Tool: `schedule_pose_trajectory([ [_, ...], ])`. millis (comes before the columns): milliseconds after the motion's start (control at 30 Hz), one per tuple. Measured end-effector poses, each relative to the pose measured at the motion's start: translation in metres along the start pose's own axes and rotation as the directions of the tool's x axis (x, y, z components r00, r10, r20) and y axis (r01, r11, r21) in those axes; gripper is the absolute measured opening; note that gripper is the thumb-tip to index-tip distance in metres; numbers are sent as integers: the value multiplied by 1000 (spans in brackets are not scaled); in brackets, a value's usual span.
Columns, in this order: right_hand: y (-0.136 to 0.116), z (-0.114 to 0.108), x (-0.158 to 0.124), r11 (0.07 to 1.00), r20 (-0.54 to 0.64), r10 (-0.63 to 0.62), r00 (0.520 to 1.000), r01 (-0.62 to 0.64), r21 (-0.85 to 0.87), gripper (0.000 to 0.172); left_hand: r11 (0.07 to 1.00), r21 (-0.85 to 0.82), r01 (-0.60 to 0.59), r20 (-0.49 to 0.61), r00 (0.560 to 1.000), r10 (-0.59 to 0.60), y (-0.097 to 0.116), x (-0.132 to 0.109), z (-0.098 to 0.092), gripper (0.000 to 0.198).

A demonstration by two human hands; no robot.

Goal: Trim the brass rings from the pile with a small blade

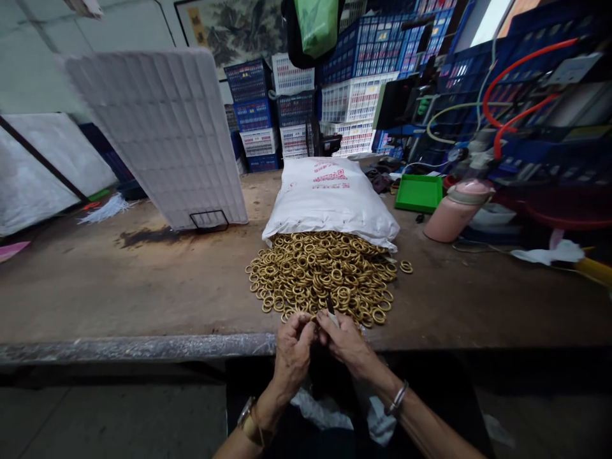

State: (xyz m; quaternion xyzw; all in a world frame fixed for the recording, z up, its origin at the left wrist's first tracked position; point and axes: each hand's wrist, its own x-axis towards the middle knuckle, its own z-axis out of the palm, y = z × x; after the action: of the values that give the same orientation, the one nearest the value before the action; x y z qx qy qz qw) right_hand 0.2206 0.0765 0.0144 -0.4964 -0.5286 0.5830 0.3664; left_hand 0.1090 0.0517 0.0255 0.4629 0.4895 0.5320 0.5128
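My left hand (292,350) is closed at the table's front edge, thumb and fingers pinching a gold-coloured metal ring (313,319) that is mostly hidden by the fingertips. Close against it, my right hand (348,344) is closed around a small knife (331,307), whose dark, narrow tip points up and away from me. Just beyond both hands spreads a pile of gold-coloured rings (320,274). The rings spill from the open mouth of a white woven sack (329,197) with red print, which lies on its side.
A tall white ribbed panel (162,134) stands upright on the wooden table (143,287) at left. To the right are a green tray (419,192), a pink bottle (454,213) and red hoses (497,121). Blue and white crates (258,115) are stacked behind.
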Motion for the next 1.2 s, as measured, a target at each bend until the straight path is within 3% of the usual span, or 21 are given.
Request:
schedule_pose_trajectory([
  [233,2,-3,4,999,-19,5,1000,-6,-43,38,985,-131,116,27,993,-114,-3,-1,-2,23],
  [400,-5,-7,5,985,-67,-85,994,74,-155,27,947,-206,245,86,969,-232,-3,-4,-2,28],
  [733,-12,-10,2,925,-90,-208,974,166,-341,27,939,-208,275,168,955,-243,3,-9,-2,33],
  [833,-9,-13,-1,832,-103,-273,957,181,-524,24,944,-188,272,146,958,-247,5,-10,-1,32],
  [933,-10,-14,-9,696,16,-289,957,221,-683,12,960,-166,225,132,970,-204,4,-10,-2,32],
  [1067,-14,-12,-16,568,103,-244,964,228,-791,24,985,-114,131,116,986,-118,1,-11,-3,32],
  [1200,-13,-10,-16,516,109,-253,961,229,-825,27,991,-75,112,97,990,-105,-2,-12,-4,31],
])
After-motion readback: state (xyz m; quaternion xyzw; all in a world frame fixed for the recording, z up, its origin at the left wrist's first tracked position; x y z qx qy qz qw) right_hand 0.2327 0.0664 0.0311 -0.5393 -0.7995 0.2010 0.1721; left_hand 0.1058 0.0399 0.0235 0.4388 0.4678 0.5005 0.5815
